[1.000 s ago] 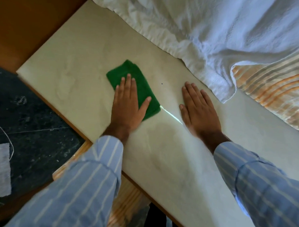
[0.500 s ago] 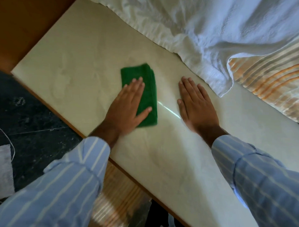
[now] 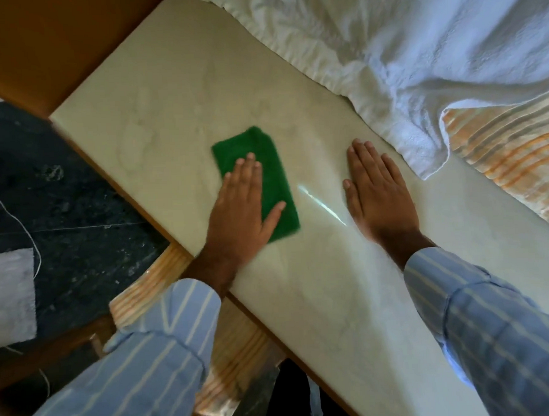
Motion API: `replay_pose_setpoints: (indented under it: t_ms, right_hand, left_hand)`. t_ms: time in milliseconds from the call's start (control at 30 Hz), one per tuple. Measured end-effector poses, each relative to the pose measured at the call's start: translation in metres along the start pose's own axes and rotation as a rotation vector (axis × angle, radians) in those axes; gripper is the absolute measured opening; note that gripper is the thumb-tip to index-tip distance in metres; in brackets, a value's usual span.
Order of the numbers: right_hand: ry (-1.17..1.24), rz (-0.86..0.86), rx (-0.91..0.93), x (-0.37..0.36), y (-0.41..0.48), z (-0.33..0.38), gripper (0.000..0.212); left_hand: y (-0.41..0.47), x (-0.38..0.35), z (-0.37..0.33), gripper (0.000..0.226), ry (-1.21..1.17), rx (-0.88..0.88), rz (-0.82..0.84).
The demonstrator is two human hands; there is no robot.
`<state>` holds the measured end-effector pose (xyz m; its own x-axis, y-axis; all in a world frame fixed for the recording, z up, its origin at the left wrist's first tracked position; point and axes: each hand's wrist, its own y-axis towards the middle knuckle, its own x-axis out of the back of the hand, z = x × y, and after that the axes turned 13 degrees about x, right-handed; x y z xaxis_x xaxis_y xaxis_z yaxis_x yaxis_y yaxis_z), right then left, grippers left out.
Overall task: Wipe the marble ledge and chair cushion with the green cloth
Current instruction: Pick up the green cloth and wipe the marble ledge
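Observation:
A folded green cloth [image 3: 266, 164] lies flat on the pale marble ledge [image 3: 155, 96], which runs diagonally across the view. My left hand [image 3: 240, 209] presses palm-down on the cloth's near half, fingers together, thumb out on the cloth. My right hand [image 3: 378, 194] rests flat on the bare marble to the cloth's right, fingers spread slightly and holding nothing. A bright streak of light lies on the marble between the two hands. A striped orange-and-cream cushion [image 3: 513, 153] shows at the right edge.
A crumpled white towel [image 3: 401, 45] covers the ledge's far side and drapes over the striped cushion. Dark stone floor [image 3: 65, 201] lies left of the ledge, with a white rag [image 3: 9, 295] and a thin cord on it. Striped wood [image 3: 235, 351] sits below the ledge's near edge.
My left hand has swept the cloth back and forth: right and turned upright half a second ago, now back left and tilted again. My right hand has stayed planted.

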<state>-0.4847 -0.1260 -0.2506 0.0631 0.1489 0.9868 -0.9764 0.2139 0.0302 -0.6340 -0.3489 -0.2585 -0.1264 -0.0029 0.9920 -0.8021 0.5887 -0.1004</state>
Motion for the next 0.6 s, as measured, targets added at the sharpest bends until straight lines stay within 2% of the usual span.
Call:
replay_pose_setpoints:
  t_ms: [67, 133, 267, 333, 400, 500, 600]
  right_hand:
    - [-0.001, -0.012, 0.000, -0.001, -0.001, 0.000, 0.059]
    - [-0.003, -0.027, 0.001, -0.004, -0.002, -0.001, 0.059]
    - [0.037, -0.010, -0.002, -0.003, -0.003, 0.000, 0.059]
    - [0.083, 0.000, -0.021, 0.003, -0.004, 0.004, 0.059]
    - [0.128, 0.005, -0.065, 0.010, 0.001, 0.012, 0.060]
    - [0.230, 0.049, -0.034, 0.019, 0.023, 0.049, 0.065]
    - [0.305, 0.174, 0.014, 0.019, 0.047, 0.100, 0.056]
  left_hand:
    - [0.007, 0.003, 0.010, 0.085, -0.036, 0.242, -0.028]
    - [0.015, 0.005, 0.006, 0.084, -0.073, 0.373, -0.051]
    - [0.021, 0.015, 0.000, 0.081, -0.126, 0.398, -0.044]
    - [0.031, 0.029, 0.016, 0.072, -0.210, 0.396, -0.099]
    - [0.042, 0.043, 0.038, 0.063, -0.259, 0.471, -0.154]
    - [0.052, 0.051, 0.060, 0.063, -0.264, 0.561, -0.028]
    - [0.058, 0.057, 0.065, 0.054, -0.362, 0.583, 0.038]
